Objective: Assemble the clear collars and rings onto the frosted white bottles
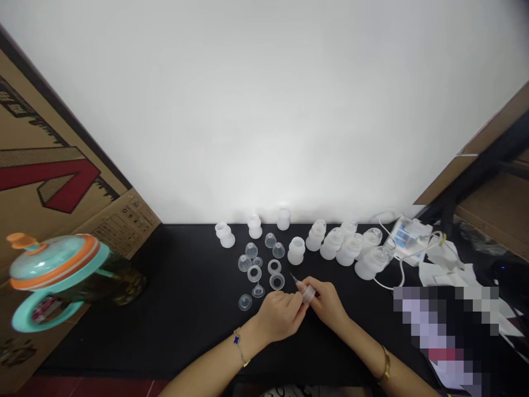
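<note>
Both hands, the left [281,317] and the right [327,304], are closed in a pinch around one small translucent ribbed collar [308,294], held between them near the front of the black table [173,320]. A thin tip [293,277] pokes out beyond the fingers, angled away and to the left. The loose ring [276,282] lies just past the left hand; the open white bottle [296,252] stands straight beyond the grip. Capped bottles [332,244] line up to the right, beneath a pale wall [264,110].
</note>
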`<action>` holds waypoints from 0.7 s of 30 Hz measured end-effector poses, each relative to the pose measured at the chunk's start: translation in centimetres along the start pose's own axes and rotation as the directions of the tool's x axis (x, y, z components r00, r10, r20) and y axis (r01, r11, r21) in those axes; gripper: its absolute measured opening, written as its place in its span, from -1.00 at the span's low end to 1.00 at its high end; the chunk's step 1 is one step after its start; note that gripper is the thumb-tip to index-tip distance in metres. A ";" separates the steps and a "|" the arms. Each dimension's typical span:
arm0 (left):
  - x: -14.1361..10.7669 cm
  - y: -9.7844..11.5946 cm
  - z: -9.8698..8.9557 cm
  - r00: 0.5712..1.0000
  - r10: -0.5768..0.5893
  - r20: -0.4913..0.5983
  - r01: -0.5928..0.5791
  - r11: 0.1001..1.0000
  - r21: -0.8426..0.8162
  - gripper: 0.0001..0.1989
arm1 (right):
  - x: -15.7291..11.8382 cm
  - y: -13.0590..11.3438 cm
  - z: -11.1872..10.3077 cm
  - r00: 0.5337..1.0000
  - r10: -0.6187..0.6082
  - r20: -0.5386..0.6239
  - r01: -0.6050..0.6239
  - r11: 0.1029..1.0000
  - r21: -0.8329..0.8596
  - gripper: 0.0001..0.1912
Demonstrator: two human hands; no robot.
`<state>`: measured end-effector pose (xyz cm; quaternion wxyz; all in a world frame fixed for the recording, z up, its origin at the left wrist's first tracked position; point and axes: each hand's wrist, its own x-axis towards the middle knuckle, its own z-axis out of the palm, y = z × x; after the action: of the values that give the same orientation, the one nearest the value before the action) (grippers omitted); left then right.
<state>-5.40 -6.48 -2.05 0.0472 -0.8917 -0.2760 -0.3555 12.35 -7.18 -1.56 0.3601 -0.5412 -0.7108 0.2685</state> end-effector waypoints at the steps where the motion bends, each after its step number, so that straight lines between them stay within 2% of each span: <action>1: 0.0 0.0 0.0 1.000 0.005 -0.004 -0.005 1.000 0.002 -0.83 | 0.0 0.0 0.0 1.000 0.002 -0.001 -0.002 1.000 -0.001 -0.49; 5: 0.0 -0.2 0.1 1.000 -0.014 0.000 0.014 0.999 -0.031 -0.84 | 0.3 -0.1 0.0 1.000 0.006 0.000 -0.006 1.000 0.026 -0.53; 10: 0.6 -1.0 -0.7 0.979 -0.177 0.099 0.194 0.962 -0.194 -0.87 | 0.5 0.0 0.0 0.999 0.036 0.035 -0.040 0.990 0.133 -0.62; 13: 1.1 -1.2 -1.3 0.943 -0.277 0.183 0.322 0.897 -0.304 -0.89 | 0.5 0.4 -0.2 0.998 0.059 0.033 -0.064 0.985 0.158 -0.77; 14: 1.2 -1.1 -1.4 0.924 -0.317 0.214 0.375 0.861 -0.343 -0.88 | 0.5 0.5 -0.3 0.997 0.073 0.025 -0.076 0.983 0.166 -0.77; 17: 1.5 -0.9 -1.4 0.847 -0.437 0.304 0.532 0.702 -0.474 -0.86 | 0.5 0.5 -0.6 0.992 0.122 0.007 -0.120 0.963 0.242 -0.58; 19: 1.7 -1.0 -1.4 0.779 -0.500 0.378 0.622 0.536 -0.572 -0.81 | 0.5 0.2 -0.8 0.989 0.142 0.034 -0.144 0.922 0.360 -0.52; 21: 2.0 -1.3 -1.4 0.703 -0.544 0.458 0.680 0.326 -0.657 -0.73 | 0.6 -0.1 -1.0 0.984 0.148 0.096 -0.176 0.842 0.510 -0.46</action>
<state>-5.76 -4.85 0.13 -0.5104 -0.6670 -0.4073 -0.3589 13.00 -6.62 -0.74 0.4490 -0.4757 -0.5737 0.4929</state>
